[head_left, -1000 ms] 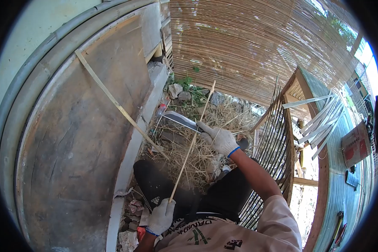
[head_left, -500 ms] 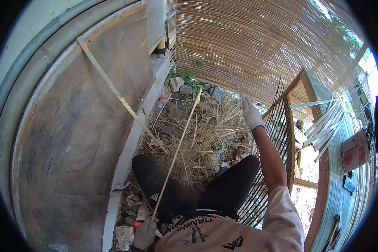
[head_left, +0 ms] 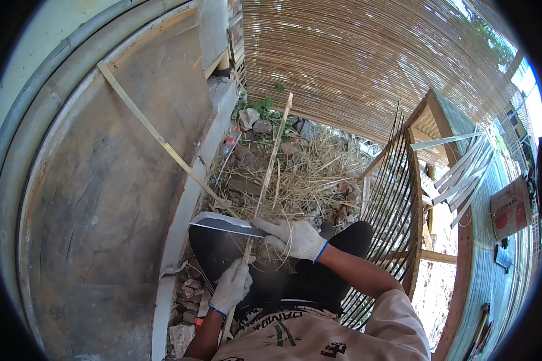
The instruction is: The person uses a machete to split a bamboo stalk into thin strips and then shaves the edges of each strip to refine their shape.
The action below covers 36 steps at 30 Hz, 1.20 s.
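Observation:
My left hand, in a white glove with a blue cuff, is closed round the lower part of a long bamboo strip that slants up over my lap. My gloved right hand grips a broad-bladed knife, its handle hidden in the fingers. The blade lies crosswise over the strip, just above my left hand, with its tip pointing left. My right fingers are right beside the strip, and a thin curled fibre hangs over that glove.
Bamboo shavings cover the ground before my knees. A brown board with a leaning strip stands left. On the right are a slatted rack, a bundle of pale strips and a bucket. A bamboo screen hangs behind.
My right hand has come down and left from beside the rack, bringing the knife across the strip. My left hand has moved up and slightly right, still holding the strip.

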Each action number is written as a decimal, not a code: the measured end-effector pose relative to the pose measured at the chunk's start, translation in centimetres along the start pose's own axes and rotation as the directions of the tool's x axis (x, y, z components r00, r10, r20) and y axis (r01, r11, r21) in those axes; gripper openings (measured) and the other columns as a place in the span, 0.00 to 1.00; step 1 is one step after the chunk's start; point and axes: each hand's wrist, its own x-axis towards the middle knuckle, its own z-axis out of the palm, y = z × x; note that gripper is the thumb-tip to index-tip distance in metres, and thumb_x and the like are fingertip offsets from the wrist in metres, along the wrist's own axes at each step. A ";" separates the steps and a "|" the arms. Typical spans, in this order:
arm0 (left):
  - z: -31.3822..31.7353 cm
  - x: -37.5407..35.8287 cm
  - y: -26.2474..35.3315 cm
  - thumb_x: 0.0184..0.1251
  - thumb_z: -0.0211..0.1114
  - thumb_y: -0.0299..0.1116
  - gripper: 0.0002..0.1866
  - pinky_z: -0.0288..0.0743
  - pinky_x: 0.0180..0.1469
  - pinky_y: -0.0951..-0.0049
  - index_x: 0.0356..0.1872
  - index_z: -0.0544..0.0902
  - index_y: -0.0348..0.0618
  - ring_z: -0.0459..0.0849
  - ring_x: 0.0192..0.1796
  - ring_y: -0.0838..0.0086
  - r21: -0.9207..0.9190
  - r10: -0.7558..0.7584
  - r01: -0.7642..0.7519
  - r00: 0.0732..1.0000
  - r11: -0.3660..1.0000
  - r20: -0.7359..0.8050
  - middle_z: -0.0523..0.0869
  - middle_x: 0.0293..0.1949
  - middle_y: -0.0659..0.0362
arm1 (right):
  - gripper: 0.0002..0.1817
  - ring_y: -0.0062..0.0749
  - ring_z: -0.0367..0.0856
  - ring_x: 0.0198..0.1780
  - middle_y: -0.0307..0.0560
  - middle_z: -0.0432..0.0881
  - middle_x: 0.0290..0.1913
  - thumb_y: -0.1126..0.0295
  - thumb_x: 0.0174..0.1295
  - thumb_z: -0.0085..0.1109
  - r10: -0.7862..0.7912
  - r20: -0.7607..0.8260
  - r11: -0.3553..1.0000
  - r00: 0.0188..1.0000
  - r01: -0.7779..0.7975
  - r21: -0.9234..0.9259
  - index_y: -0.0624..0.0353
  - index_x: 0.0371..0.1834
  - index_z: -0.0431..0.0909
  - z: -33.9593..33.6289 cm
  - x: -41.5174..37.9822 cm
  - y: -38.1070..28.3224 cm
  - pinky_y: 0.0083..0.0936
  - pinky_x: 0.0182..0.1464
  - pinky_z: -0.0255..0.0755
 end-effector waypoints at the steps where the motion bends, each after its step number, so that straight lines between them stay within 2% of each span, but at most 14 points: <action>1: 0.0 0.3 -0.2 0.89 0.48 0.42 0.19 0.60 0.21 0.79 0.66 0.77 0.42 0.66 0.21 0.86 -0.025 0.017 -0.017 0.999 1.000 0.032 0.70 0.24 0.69 | 0.30 0.56 0.88 0.36 0.58 0.84 0.38 0.49 0.80 0.48 -0.033 0.023 0.998 0.999 0.034 -0.043 0.36 0.83 0.60 0.2 0.1 -0.1 0.50 0.38 0.81; 5: 1.0 -0.3 0.3 0.89 0.47 0.41 0.17 0.58 0.19 0.80 0.62 0.77 0.41 0.63 0.18 0.87 -0.084 0.023 -0.021 1.000 0.996 0.019 0.66 0.22 0.71 | 0.30 0.54 0.89 0.35 0.57 0.84 0.38 0.48 0.81 0.47 -0.064 0.053 0.990 0.997 0.070 -0.120 0.35 0.83 0.60 0.8 1.0 1.2 0.49 0.36 0.81; 8: 0.5 -1.4 -0.5 0.90 0.47 0.38 0.16 0.57 0.19 0.80 0.61 0.77 0.40 0.62 0.18 0.87 -0.036 0.005 -0.003 0.999 0.999 0.032 0.65 0.22 0.71 | 0.30 0.55 0.88 0.35 0.56 0.84 0.36 0.49 0.81 0.47 -0.083 -0.090 0.989 0.993 0.071 -0.129 0.35 0.83 0.60 0.9 2.1 3.5 0.51 0.36 0.81; 10: 0.2 -2.9 -2.3 0.89 0.47 0.36 0.15 0.58 0.20 0.80 0.60 0.78 0.40 0.62 0.19 0.88 -0.050 -0.005 0.008 0.998 0.999 0.064 0.65 0.22 0.72 | 0.29 0.57 0.88 0.36 0.59 0.85 0.35 0.49 0.81 0.47 0.077 -0.266 0.992 0.961 -0.101 -0.075 0.35 0.83 0.61 -0.5 3.0 6.3 0.52 0.36 0.80; 13: 0.0 -5.7 -3.5 0.88 0.47 0.32 0.14 0.59 0.23 0.81 0.60 0.79 0.38 0.63 0.21 0.88 -0.014 0.011 -0.010 0.994 1.000 0.104 0.66 0.23 0.72 | 0.29 0.60 0.88 0.38 0.62 0.86 0.36 0.50 0.81 0.47 0.260 -0.232 0.952 0.937 -0.288 -0.100 0.36 0.82 0.62 -3.8 3.2 8.6 0.54 0.39 0.80; 17: -1.0 -9.2 -5.1 0.86 0.46 0.31 0.16 0.63 0.29 0.82 0.61 0.80 0.36 0.65 0.25 0.88 0.004 -0.101 0.101 0.985 0.995 0.143 0.70 0.25 0.72 | 0.29 0.62 0.88 0.41 0.66 0.87 0.39 0.51 0.81 0.46 0.161 -0.397 0.962 0.904 -0.234 -0.143 0.37 0.82 0.62 -4.7 2.7 14.8 0.55 0.43 0.80; 19: -2.2 -10.4 -5.5 0.86 0.47 0.32 0.17 0.64 0.29 0.81 0.61 0.79 0.35 0.65 0.25 0.88 0.077 -0.148 0.139 0.982 0.987 0.117 0.70 0.25 0.71 | 0.29 0.65 0.88 0.44 0.66 0.88 0.41 0.51 0.81 0.46 0.336 -0.382 0.920 0.861 -0.387 -0.063 0.36 0.84 0.60 -7.1 2.3 15.3 0.57 0.47 0.79; 22: -2.7 -10.3 -6.8 0.87 0.47 0.35 0.17 0.62 0.28 0.81 0.64 0.78 0.38 0.65 0.25 0.86 0.001 -0.141 0.143 0.975 0.990 0.170 0.70 0.25 0.70 | 0.31 0.66 0.87 0.46 0.66 0.88 0.44 0.51 0.81 0.47 0.378 -0.357 0.884 0.854 -0.448 -0.136 0.39 0.85 0.58 -7.9 1.9 14.0 0.58 0.49 0.78; 24: -2.9 -8.5 -8.0 0.88 0.47 0.35 0.18 0.64 0.29 0.81 0.66 0.77 0.37 0.67 0.25 0.86 0.295 0.238 -0.277 0.957 0.914 0.163 0.71 0.25 0.69 | 0.32 0.68 0.87 0.47 0.68 0.87 0.45 0.53 0.81 0.48 0.339 -0.433 0.912 0.835 -0.405 -0.065 0.44 0.85 0.56 -6.4 1.5 13.4 0.57 0.51 0.78; 26: -2.1 -6.8 -6.8 0.88 0.48 0.36 0.18 0.65 0.28 0.81 0.66 0.76 0.37 0.68 0.25 0.86 0.160 0.148 -0.171 0.978 0.972 0.149 0.72 0.25 0.69 | 0.33 0.69 0.86 0.47 0.69 0.87 0.46 0.55 0.80 0.47 0.220 -0.438 0.975 0.872 -0.198 0.097 0.47 0.86 0.55 -4.4 0.9 11.8 0.56 0.51 0.78; 27: -1.4 -5.7 -5.3 0.88 0.48 0.37 0.19 0.66 0.27 0.80 0.67 0.76 0.37 0.69 0.25 0.86 0.021 0.066 -0.070 0.986 0.997 0.152 0.72 0.25 0.68 | 0.33 0.68 0.86 0.46 0.68 0.87 0.48 0.56 0.80 0.47 0.229 -0.348 0.973 0.909 -0.200 0.118 0.46 0.86 0.54 -4.0 0.5 9.7 0.55 0.51 0.79; 31: 0.7 -1.4 -0.1 0.88 0.49 0.40 0.20 0.67 0.24 0.80 0.67 0.76 0.38 0.70 0.23 0.85 0.038 0.030 -0.034 0.994 0.999 0.106 0.72 0.24 0.68 | 0.33 0.61 0.88 0.41 0.64 0.86 0.45 0.55 0.79 0.49 0.112 -0.077 0.991 0.991 -0.106 0.078 0.43 0.86 0.56 -1.9 -1.2 2.4 0.52 0.45 0.80; 34: 1.6 1.0 0.5 0.87 0.48 0.38 0.16 0.63 0.19 0.79 0.62 0.76 0.41 0.67 0.18 0.84 -0.130 0.031 -0.023 0.998 0.991 0.058 0.71 0.23 0.68 | 0.33 0.56 0.88 0.38 0.59 0.84 0.40 0.51 0.80 0.50 -0.001 0.087 0.999 0.996 0.005 -0.051 0.40 0.85 0.56 -1.0 -1.6 -0.3 0.50 0.41 0.81; 36: 1.9 1.2 1.3 0.87 0.48 0.40 0.14 0.60 0.17 0.78 0.54 0.78 0.43 0.64 0.16 0.85 -0.161 -0.033 0.033 0.999 0.986 0.002 0.69 0.22 0.70 | 0.33 0.54 0.88 0.36 0.57 0.84 0.39 0.49 0.80 0.49 -0.013 0.067 0.997 0.998 0.019 -0.079 0.38 0.85 0.56 -0.4 -1.4 0.0 0.49 0.39 0.81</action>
